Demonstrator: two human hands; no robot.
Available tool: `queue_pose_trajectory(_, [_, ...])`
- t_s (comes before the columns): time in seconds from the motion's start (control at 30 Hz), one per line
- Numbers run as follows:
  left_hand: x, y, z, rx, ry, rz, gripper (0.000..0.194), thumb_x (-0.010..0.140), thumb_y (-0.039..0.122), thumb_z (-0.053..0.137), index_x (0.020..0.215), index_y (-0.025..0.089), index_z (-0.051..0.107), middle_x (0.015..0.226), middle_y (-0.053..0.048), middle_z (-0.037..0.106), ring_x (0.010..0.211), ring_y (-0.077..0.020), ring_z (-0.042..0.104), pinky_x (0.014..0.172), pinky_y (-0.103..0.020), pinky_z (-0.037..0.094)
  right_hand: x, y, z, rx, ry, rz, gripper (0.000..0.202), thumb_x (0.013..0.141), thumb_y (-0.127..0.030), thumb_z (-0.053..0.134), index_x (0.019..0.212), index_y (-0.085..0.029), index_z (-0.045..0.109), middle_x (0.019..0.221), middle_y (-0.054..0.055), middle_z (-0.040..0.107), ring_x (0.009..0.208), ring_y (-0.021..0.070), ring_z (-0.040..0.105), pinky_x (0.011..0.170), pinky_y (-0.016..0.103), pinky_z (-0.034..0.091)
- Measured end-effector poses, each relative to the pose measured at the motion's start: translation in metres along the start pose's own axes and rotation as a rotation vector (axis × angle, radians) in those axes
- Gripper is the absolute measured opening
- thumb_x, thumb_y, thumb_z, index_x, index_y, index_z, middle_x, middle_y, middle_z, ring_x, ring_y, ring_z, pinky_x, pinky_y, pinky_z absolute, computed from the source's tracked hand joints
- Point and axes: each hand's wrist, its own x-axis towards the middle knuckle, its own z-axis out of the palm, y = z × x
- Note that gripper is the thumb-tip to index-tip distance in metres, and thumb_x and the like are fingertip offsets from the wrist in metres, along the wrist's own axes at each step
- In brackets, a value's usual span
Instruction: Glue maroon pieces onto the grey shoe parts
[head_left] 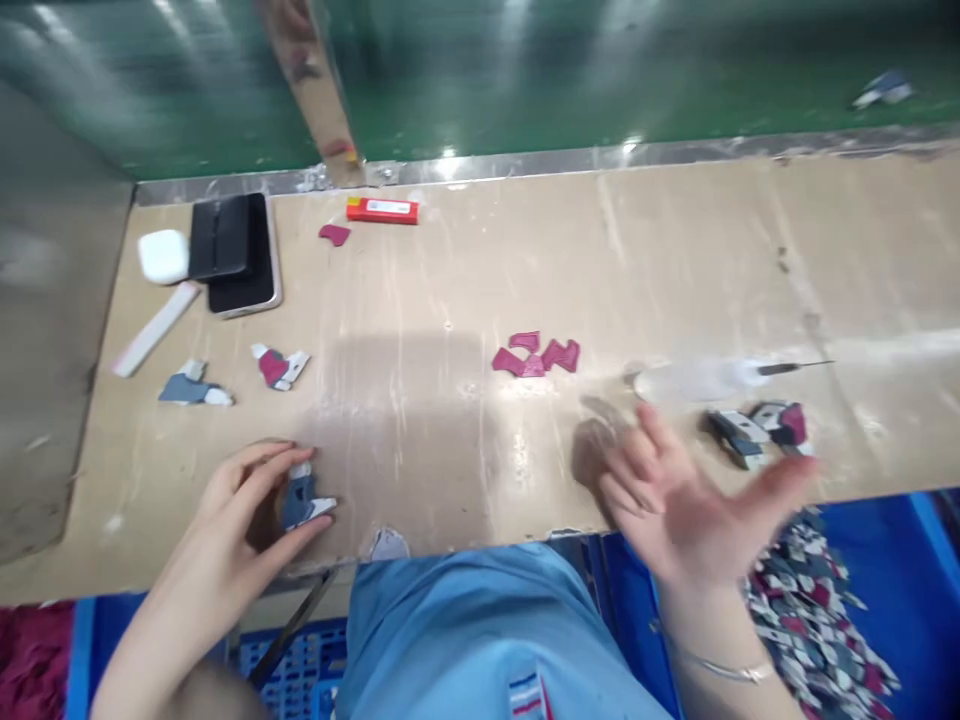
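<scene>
My left hand (247, 505) is closed on a small blue-grey and white plastic piece (298, 498), pinched between thumb and fingers just above the table's front edge. My right hand (690, 500) is open, palm up with the thumb spread and the fingers partly curled, holding nothing. Just beyond it lies a clear bottle with a thin needle tip (697, 380). Several magenta pieces (532, 360) form a small cluster in the middle of the table. Past my left hand lie a blue-grey and white piece (195, 385) and a magenta and white piece (279, 368).
Two dark, white and magenta pieces (757, 432) lie beyond my right thumb. A phone (262, 290) under a black case, a white case (163, 257), a white strip (156, 330) and a red box (382, 210) sit far left. A blue bin (892, 570) of pieces stands below right.
</scene>
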Motion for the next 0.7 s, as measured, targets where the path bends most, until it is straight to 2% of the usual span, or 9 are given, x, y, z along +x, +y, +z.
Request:
queue_pose_trajectory(0.07, [0.008,0.004,0.002,-0.018,-0.017,0.076,0.043,0.099,0.060,0.073,0.135,0.037,0.072,0.133,-0.008,0.075,0.113,-0.0355,0.078,0.091,-0.047,0.069,0.015,0.007,0.003,0.428,-0.002,0.074,0.069,0.094,-0.071,0.076,0.139,-0.018,0.069,0.077,-0.006,0.064,0.048,0.0070,0.042,0.036,0.021,0.041])
queue_pose_trajectory(0.13, [0.018,0.018,0.007,-0.086,-0.058,0.133,0.042,0.099,0.056,0.075,0.138,0.039,0.070,0.132,-0.006,0.078,0.113,-0.0339,0.080,0.090,-0.044,0.071,0.030,0.011,-0.002,0.738,0.005,0.074,0.051,0.107,-0.043,0.070,0.146,-0.013,0.058,0.089,-0.006,0.072,0.063,0.0032,0.058,0.052,0.010,0.051])
queue_pose_trajectory(0.23, [0.034,0.054,0.026,-0.293,-0.049,0.121,0.048,0.099,0.038,0.077,0.146,0.041,0.066,0.139,-0.006,0.075,0.114,-0.0283,0.081,0.086,-0.037,0.073,0.046,0.009,-0.020,0.887,-0.077,0.114,0.030,0.108,-0.024,0.069,0.136,-0.015,0.060,0.092,-0.007,0.076,0.075,0.0022,0.067,0.065,0.008,0.057])
queue_pose_trajectory(0.3, [0.045,0.080,0.044,-0.497,-0.011,0.065,0.061,0.096,0.029,0.080,0.153,0.038,0.061,0.139,-0.008,0.074,0.098,-0.0215,0.082,0.080,-0.033,0.072,0.051,0.005,-0.025,0.801,-0.113,0.164,0.023,0.101,-0.027,0.080,0.118,-0.016,0.067,0.084,-0.006,0.073,0.069,0.0049,0.065,0.060,0.012,0.057])
queue_pose_trajectory(0.37, [0.054,0.100,0.062,-0.686,-0.005,-0.001,0.068,0.094,0.025,0.083,0.156,0.034,0.056,0.140,-0.010,0.074,0.086,-0.0162,0.080,0.079,-0.031,0.071,0.051,0.004,-0.017,0.594,-0.044,0.167,0.026,0.099,-0.040,0.083,0.108,-0.018,0.072,0.075,-0.004,0.067,0.059,0.0073,0.058,0.053,0.018,0.055])
queue_pose_trajectory(0.47, [0.061,0.116,0.082,-0.824,-0.023,-0.095,0.077,0.090,0.020,0.085,0.158,0.033,0.052,0.146,-0.011,0.072,0.081,-0.0124,0.077,0.072,-0.025,0.068,0.045,0.010,0.015,0.117,0.077,0.018,0.041,0.097,-0.064,0.076,0.105,-0.024,0.077,0.067,-0.004,0.060,0.047,0.0109,0.047,0.043,0.025,0.044])
queue_pose_trajectory(0.53, [0.062,0.119,0.087,-0.836,-0.019,-0.132,0.081,0.087,0.017,0.086,0.159,0.033,0.051,0.148,-0.011,0.072,0.079,-0.0113,0.075,0.067,-0.023,0.066,0.037,0.018,0.038,-0.165,0.108,-0.107,0.044,0.097,-0.070,0.072,0.104,-0.027,0.077,0.064,-0.004,0.058,0.044,0.0127,0.045,0.040,0.027,0.037])
queue_pose_trajectory(0.6, [0.061,0.119,0.088,-0.821,-0.015,-0.132,0.083,0.086,0.014,0.085,0.159,0.034,0.051,0.146,-0.010,0.073,0.078,-0.0109,0.074,0.067,-0.022,0.065,0.030,0.028,0.050,-0.382,0.168,-0.221,0.046,0.099,-0.071,0.069,0.106,-0.027,0.076,0.071,-0.002,0.062,0.044,0.0134,0.045,0.040,0.029,0.035])
queue_pose_trajectory(0.7, [0.059,0.119,0.087,-0.801,-0.020,-0.109,0.084,0.085,0.009,0.082,0.159,0.034,0.050,0.146,-0.008,0.074,0.076,-0.0098,0.071,0.068,-0.022,0.065,0.021,0.042,0.049,-0.543,0.248,-0.326,0.046,0.102,-0.071,0.064,0.112,-0.027,0.074,0.097,0.004,0.068,0.060,0.0162,0.055,0.048,0.031,0.039])
